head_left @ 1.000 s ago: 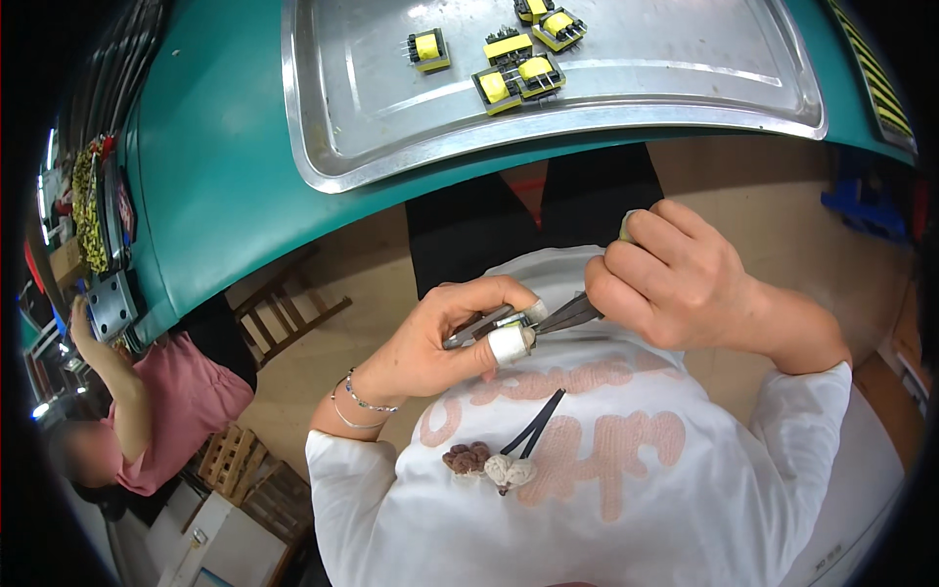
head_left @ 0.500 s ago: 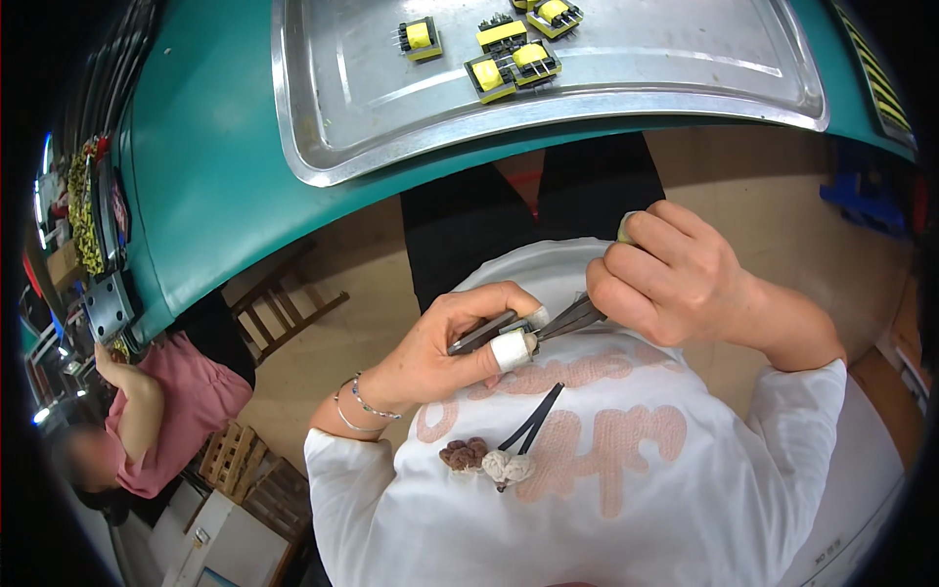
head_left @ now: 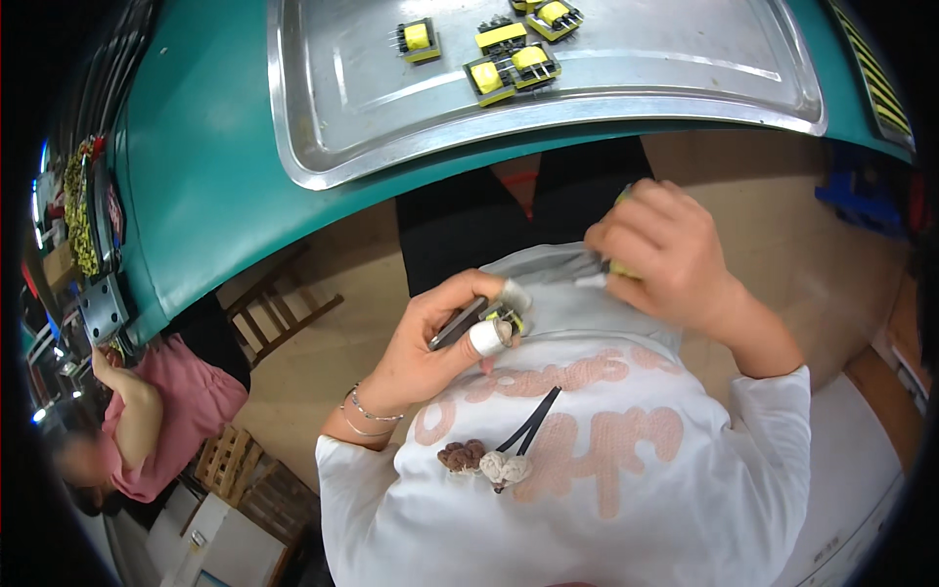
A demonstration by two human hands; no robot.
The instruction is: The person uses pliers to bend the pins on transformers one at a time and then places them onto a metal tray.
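Observation:
My left hand point(head_left: 430, 338), its thumb and index fingertip wrapped in white tape, pinches a small transformer point(head_left: 515, 319) in front of my shirt. Dark grey core and a bit of yellow show between the fingers; the rest is covered. To the right and a little higher, my right hand point(head_left: 665, 254) is curled closed and blurred by motion. Tweezers point(head_left: 593, 281) seem to stick out of its fingers as a pale smear, apart from the transformer. Yellow shows at two of its fingers. Above lies a metal tray point(head_left: 391, 152) with several yellow-and-black transformers point(head_left: 489, 76).
The tray stands on a green-covered table point(head_left: 201, 166) whose edge curves beyond my hands. At the left, a person in a pink top point(head_left: 186, 416) sits beside a metal block point(head_left: 103, 311). A wooden rack point(head_left: 284, 318) and blue bin point(head_left: 861, 201) are lower down.
My right hand has drawn the tweezers away from the transformer and moved slightly up. The left hand has shifted a little left, still pinching the transformer.

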